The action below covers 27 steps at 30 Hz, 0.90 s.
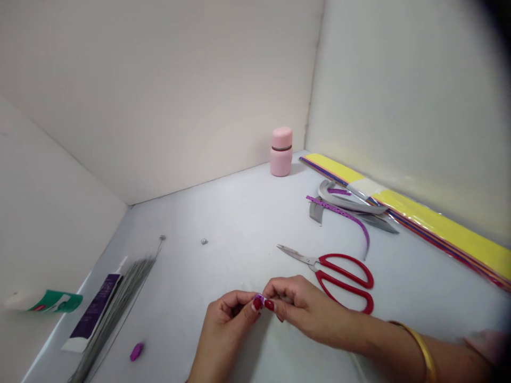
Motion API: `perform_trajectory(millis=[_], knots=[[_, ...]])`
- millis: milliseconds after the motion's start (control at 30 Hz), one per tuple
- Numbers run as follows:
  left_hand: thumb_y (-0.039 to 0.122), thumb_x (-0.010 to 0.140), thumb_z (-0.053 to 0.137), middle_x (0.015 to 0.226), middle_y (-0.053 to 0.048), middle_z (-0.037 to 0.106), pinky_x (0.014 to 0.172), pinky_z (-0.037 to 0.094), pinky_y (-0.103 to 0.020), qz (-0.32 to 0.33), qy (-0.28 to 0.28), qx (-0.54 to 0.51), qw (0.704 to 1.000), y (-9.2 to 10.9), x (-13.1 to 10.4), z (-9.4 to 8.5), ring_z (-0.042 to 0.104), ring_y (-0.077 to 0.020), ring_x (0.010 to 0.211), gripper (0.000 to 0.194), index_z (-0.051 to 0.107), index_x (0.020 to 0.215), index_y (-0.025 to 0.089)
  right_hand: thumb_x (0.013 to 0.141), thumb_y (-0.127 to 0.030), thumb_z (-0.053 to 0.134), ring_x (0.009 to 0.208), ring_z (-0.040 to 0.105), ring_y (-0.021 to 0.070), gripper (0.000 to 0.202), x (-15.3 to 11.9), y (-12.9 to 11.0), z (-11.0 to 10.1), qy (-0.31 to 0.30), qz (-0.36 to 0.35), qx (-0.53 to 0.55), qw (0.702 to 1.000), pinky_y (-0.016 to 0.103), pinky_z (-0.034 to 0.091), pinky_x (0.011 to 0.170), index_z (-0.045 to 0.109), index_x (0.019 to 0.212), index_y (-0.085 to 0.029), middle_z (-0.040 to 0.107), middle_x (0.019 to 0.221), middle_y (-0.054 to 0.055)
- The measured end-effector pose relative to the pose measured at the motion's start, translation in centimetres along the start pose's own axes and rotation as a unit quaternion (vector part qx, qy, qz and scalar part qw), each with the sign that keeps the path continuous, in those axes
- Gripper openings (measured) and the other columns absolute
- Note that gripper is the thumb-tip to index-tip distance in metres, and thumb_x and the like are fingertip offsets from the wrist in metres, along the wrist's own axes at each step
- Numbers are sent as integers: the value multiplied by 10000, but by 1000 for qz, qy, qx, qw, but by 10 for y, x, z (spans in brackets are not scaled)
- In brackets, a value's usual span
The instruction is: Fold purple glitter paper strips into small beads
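Near the bottom centre, my left hand [231,322] and my right hand [297,306] meet, thumbs and fingers pinched together on a small purple piece [260,298]. Only a bit of it shows between the red-nailed thumbs. Just beyond my right hand lie red-handled scissors [343,274], blades pointing to the left. Behind them a curved purple strip [339,210] rests beside and partly over grey strips [355,199]. A small purple object [136,351] lies on the table to the left of my left hand.
At the left lie a bundle of thin wires [115,314] and a purple-and-white tube [96,308], with a green-and-white item [59,301] beyond. A pink bottle [281,152] stands at the back. A packet of coloured sheets [423,215] runs along the right wall.
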<state>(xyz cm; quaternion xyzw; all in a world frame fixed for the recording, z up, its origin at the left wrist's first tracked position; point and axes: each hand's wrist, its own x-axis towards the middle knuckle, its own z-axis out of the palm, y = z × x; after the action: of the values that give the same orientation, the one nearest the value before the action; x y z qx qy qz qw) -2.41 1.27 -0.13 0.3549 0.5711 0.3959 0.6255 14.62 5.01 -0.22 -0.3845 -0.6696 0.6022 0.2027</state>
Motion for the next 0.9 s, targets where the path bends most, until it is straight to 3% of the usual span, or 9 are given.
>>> perform_trajectory(millis=[167,333,400,500,567,733,800,900], knots=[[301,678,705,571,17,676,549,423,-167,2,45,37,998,-1,0,2,558,-87,541,154,712,690,148,855,-288,483,535,450,86,209,0,0,1,13,-25,-43,999,171,344,485,610,768,-148,516,593,-24],[335,700,664,687,-37,734,611,485,-225,85,82,124,985,-5,-4,7,650,-177,675,175,718,720,170,853,-229,465,551,477,99,207,-1,0,3,29,-55,-102,993,178,356,506,617,734,-153,543,601,-12],[284,716,645,700,-29,739,617,498,-239,168,126,186,960,-9,-6,9,665,-185,665,114,719,721,197,859,-223,450,559,466,101,215,-1,-1,3,28,-65,-113,991,183,359,521,617,742,-153,539,609,-12],[166,724,613,739,-34,743,653,513,-262,312,180,283,889,-16,-9,11,676,-190,660,119,717,750,218,875,-230,416,567,455,103,247,0,0,5,23,-73,-116,990,192,363,540,604,736,-151,530,615,-13],[125,721,603,771,-48,752,683,525,-274,367,199,324,849,-18,-9,10,690,-203,688,166,722,782,224,882,-243,400,559,445,102,278,0,1,6,20,-73,-112,991,196,358,536,576,687,-151,512,600,-16],[78,712,605,863,-89,756,741,534,-247,402,179,372,817,-19,-8,6,711,-219,753,236,747,863,192,879,-281,408,549,424,101,299,1,5,9,26,-58,-53,997,205,340,529,521,632,-154,478,576,-22],[72,711,612,889,-90,752,752,529,-227,406,149,375,820,-21,-8,6,708,-216,782,256,746,894,190,872,-299,423,543,415,100,301,1,4,9,27,-47,-18,998,207,328,517,525,631,-150,475,574,-21],[77,732,597,907,-99,747,774,521,-244,402,187,339,830,-26,-8,8,700,-219,805,258,745,912,189,861,-331,447,533,396,97,307,2,2,8,22,-36,30,999,209,313,510,545,638,-145,465,566,-24]])
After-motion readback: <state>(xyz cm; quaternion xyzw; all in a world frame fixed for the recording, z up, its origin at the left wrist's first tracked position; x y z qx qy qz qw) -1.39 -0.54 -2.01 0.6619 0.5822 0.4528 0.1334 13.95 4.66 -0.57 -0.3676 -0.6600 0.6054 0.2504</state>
